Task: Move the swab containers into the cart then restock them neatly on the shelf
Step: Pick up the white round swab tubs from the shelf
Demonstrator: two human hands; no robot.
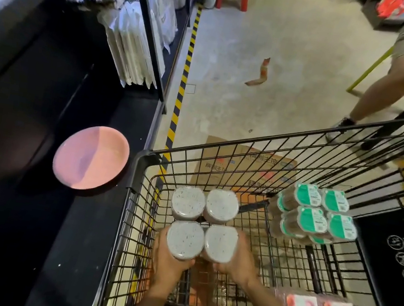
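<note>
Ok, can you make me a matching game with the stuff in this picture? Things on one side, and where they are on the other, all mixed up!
Things:
1. pink plate
2. green-labelled pack
3. white-lidded swab containers
4. torn cardboard strip

Places:
A. lying on the concrete floor
B. held in both hands over the cart
C. on the dark shelf left of the cart
D. at the right side of the cart basket

Pairs: 1-C, 2-D, 3-B, 4-A

The left hand and right hand each grip a near container.
</note>
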